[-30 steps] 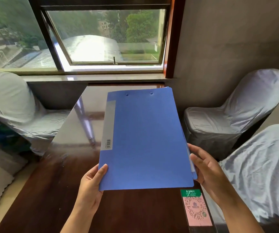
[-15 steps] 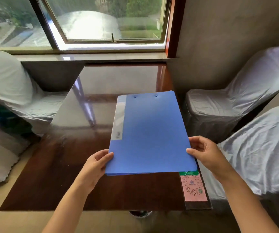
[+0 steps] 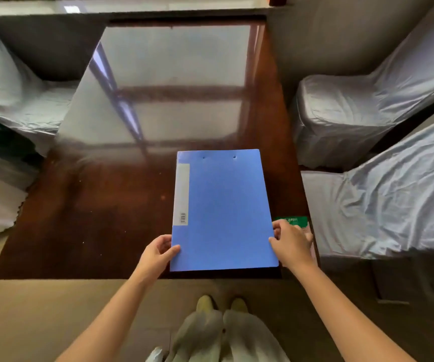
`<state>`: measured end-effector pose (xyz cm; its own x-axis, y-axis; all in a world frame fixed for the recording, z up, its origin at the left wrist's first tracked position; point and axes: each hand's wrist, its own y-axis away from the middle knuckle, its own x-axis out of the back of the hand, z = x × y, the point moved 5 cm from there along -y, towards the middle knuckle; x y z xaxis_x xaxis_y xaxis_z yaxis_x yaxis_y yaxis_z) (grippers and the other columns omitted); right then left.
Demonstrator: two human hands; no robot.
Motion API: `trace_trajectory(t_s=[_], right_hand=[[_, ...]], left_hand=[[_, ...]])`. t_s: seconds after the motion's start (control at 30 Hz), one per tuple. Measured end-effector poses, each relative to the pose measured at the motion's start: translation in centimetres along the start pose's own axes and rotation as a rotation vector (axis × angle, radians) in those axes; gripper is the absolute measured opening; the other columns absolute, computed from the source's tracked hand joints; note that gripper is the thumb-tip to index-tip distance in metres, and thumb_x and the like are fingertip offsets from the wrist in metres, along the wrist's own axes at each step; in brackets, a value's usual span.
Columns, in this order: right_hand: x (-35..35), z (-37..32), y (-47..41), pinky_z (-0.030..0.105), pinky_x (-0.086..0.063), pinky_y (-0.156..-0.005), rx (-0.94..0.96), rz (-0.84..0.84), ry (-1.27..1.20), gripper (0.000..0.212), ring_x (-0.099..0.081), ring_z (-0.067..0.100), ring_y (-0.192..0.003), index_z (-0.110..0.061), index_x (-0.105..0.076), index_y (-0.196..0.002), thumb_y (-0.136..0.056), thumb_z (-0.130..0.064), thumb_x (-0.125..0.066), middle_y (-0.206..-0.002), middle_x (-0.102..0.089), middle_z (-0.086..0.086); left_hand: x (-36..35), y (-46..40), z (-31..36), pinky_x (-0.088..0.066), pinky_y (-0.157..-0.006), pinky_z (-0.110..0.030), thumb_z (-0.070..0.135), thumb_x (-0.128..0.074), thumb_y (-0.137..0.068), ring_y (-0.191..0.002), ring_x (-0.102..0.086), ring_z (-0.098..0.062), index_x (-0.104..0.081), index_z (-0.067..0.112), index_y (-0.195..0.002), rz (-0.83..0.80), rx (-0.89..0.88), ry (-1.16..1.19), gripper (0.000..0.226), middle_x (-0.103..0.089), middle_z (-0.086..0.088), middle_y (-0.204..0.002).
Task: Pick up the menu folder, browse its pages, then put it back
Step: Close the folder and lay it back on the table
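The blue menu folder (image 3: 223, 210) lies closed and flat on the near right part of the dark glossy counter (image 3: 93, 226), its near edge close to the counter's front edge. A pale strip with a small barcode runs down its left side, and two small holes show near its far edge. The left hand (image 3: 157, 253) grips the near left corner, thumb on the cover and fingers curled under the edge. The right hand (image 3: 292, 242) pinches the right edge near the lower corner, thumb on top and fingers bent around the side. Just beyond the right hand, a green and pink card (image 3: 292, 221) lies on the counter, partly covered by that hand. The far half of the counter mirrors a window frame. Chairs draped in pale grey cloth (image 3: 341, 113) stand on both sides. Below, light trousers and yellowish shoes (image 3: 221, 304) show on the tan floor.
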<state>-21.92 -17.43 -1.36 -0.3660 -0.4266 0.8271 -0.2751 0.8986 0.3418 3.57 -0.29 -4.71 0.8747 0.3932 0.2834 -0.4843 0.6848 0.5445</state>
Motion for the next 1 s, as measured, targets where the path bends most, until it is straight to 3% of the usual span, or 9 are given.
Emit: trace_trajectory(t_s=[0.13, 0.23, 0.3, 0.4, 0.47, 0.57, 0.67, 1.0], right_hand=[[-1.4, 0.6, -0.2, 0.042, -0.031, -0.095, -0.003, 0.032, 0.062, 0.02, -0.055, 0.025, -0.1, -0.018, -0.059, -0.106, -0.086, -0.015, -0.06, -0.101, -0.068, 0.005], [-1.9, 0.9, -0.2, 0.04, -0.032, -0.091, 0.013, 0.059, 0.12, 0.023, -0.054, 0.023, -0.098, -0.018, -0.06, -0.109, -0.087, -0.016, -0.058, -0.099, -0.069, 0.003], [-2.0, 0.9, 0.0, 0.038, -0.032, -0.087, 0.036, 0.075, 0.184, 0.024, -0.054, 0.022, -0.097, -0.018, -0.061, -0.111, -0.086, -0.018, -0.059, -0.098, -0.068, 0.002], [-1.6, 0.3, 0.9, 0.039, -0.037, -0.084, 0.124, 0.142, 0.344, 0.037, -0.057, 0.024, -0.098, -0.016, -0.06, -0.116, -0.081, -0.026, -0.067, -0.104, -0.068, 0.004], [-1.6, -0.5, 2.0, 0.043, -0.044, -0.08, 0.286, 0.176, 0.424, 0.051, -0.06, 0.029, -0.098, -0.013, -0.061, -0.116, -0.071, -0.03, -0.077, -0.108, -0.067, 0.009], [-3.3, -1.1, 3.9, 0.05, -0.049, -0.087, 0.536, 0.063, 0.537, 0.064, -0.06, 0.032, -0.112, -0.013, -0.063, -0.117, -0.062, -0.037, -0.083, -0.122, -0.065, 0.012], [-5.3, -0.6, 4.7, 0.05, -0.042, -0.098, 0.593, -0.093, 0.623, 0.068, -0.052, 0.029, -0.124, -0.016, -0.057, -0.126, -0.068, -0.046, -0.077, -0.133, -0.057, 0.011], [-5.2, 0.6, 4.2, 0.041, -0.055, -0.081, 0.688, -0.061, 0.573, 0.063, -0.067, 0.029, -0.102, -0.016, -0.069, -0.108, -0.054, -0.043, -0.086, -0.114, -0.07, 0.011]], left_hand=[[-0.3, -0.4, -0.9, -0.055, -0.075, -0.034, 0.015, -0.059, -0.09, -0.095, -0.066, -0.024, -0.061, 0.019, -0.104, 0.034, -0.001, -0.119, 0.015, -0.068, -0.002, -0.099], [-0.3, -0.6, -0.6, -0.046, -0.059, -0.029, 0.018, -0.059, -0.089, -0.069, -0.056, -0.017, -0.062, 0.02, -0.117, 0.114, -0.088, -0.317, 0.028, -0.065, -0.006, -0.091], [-0.4, -0.8, -0.5, -0.045, -0.06, -0.03, 0.016, -0.062, -0.086, -0.064, -0.05, -0.019, -0.058, 0.02, -0.124, 0.157, -0.129, -0.394, 0.038, -0.06, -0.009, -0.09], [-0.3, -0.1, -0.3, -0.048, -0.084, -0.032, 0.016, -0.071, -0.08, -0.091, -0.054, -0.023, -0.048, 0.011, -0.132, 0.267, -0.157, -0.431, 0.057, -0.052, -0.012, -0.109], [-0.5, 0.9, 0.4, -0.044, -0.092, -0.036, 0.018, -0.078, -0.073, -0.109, -0.05, -0.027, -0.052, 0.008, -0.128, 0.318, -0.308, -0.581, 0.061, -0.052, -0.014, -0.119], [-2.7, 2.5, 0.7, -0.049, -0.089, -0.048, 0.026, -0.086, -0.059, -0.115, -0.054, -0.037, -0.06, 0.01, -0.12, 0.14, -0.577, -0.901, 0.068, -0.059, -0.019, -0.124], [-4.2, 3.0, 0.1, -0.05, -0.088, -0.052, 0.031, -0.089, -0.052, -0.114, -0.057, -0.04, -0.064, 0.014, -0.117, -0.008, -0.619, -1.116, 0.071, -0.063, -0.018, -0.123], [-4.7, 2.5, -0.1, -0.055, -0.081, -0.05, 0.03, -0.089, -0.053, -0.101, -0.063, -0.039, -0.066, 0.015, -0.114, -0.069, -0.695, -1.215, 0.067, -0.068, -0.015, -0.115]])
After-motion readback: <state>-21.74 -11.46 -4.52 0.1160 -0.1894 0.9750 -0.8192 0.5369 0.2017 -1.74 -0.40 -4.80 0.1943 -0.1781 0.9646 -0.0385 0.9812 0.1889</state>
